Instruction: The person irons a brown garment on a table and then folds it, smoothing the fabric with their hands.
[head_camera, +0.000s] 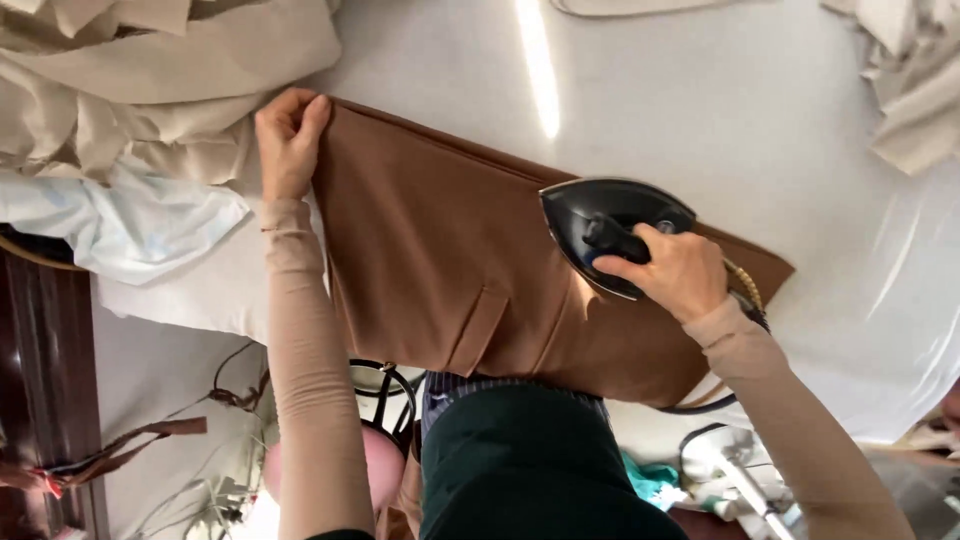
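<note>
A dark apron (520, 460) fills six o'clock. Beyond it the brown garment (440, 250) lies flat on the white surface (700, 90). The left hand (288, 140) pinches its ten-o'clock edge; the right hand (672, 270) closes around the black iron (605, 232) at three o'clock. Keeping that edge taut should prevent creases.

glossy white table (700, 90) under bright light, beige cloth heaps (150, 70) around.

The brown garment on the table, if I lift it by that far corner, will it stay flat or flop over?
Probably it flops: the brown garment is thin cloth, lying flat only because the white table bears it. The left hand pinches just one corner, so the rest would likely sag. It may also drag under the black iron, which the right hand grips.
</note>
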